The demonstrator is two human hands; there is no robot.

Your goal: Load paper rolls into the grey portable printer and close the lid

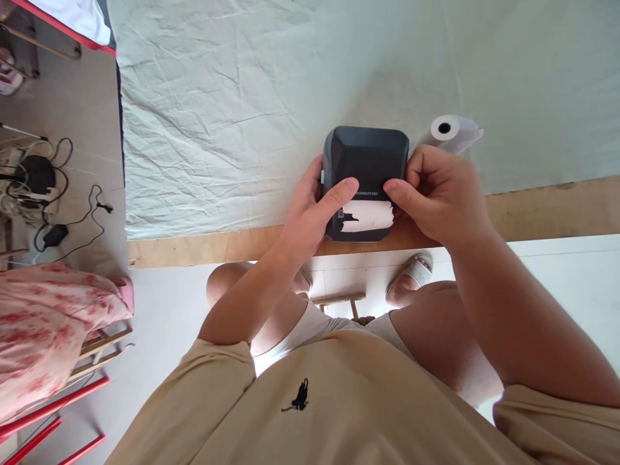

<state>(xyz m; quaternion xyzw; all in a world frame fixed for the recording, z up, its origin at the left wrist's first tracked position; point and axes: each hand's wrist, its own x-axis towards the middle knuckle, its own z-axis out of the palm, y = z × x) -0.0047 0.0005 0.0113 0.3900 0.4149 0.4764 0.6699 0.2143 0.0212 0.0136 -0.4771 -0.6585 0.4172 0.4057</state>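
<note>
A dark grey label printer [371, 155] with NIIMBOT lettering is held between my two hands above the table's near edge. Across its lower front lies a torn white paper piece [371, 216]. My left hand [317, 203] wraps the printer's left side, thumb on the front face. My right hand [438, 187] grips the right side, its thumb on the front near the lettering and its other fingers curled, partly hidden. Just beyond my right hand, a white paper roll [444, 129] with a dark core hole rests on the cloth, its end loose.
A pale green cloth [217, 116] covers the table, leaving a bare wooden edge [203, 248] along the front. On the floor at left are tangled cables [29, 174], a black power adapter [55, 237], a pink patterned cloth [48, 316] and red bars [53, 407].
</note>
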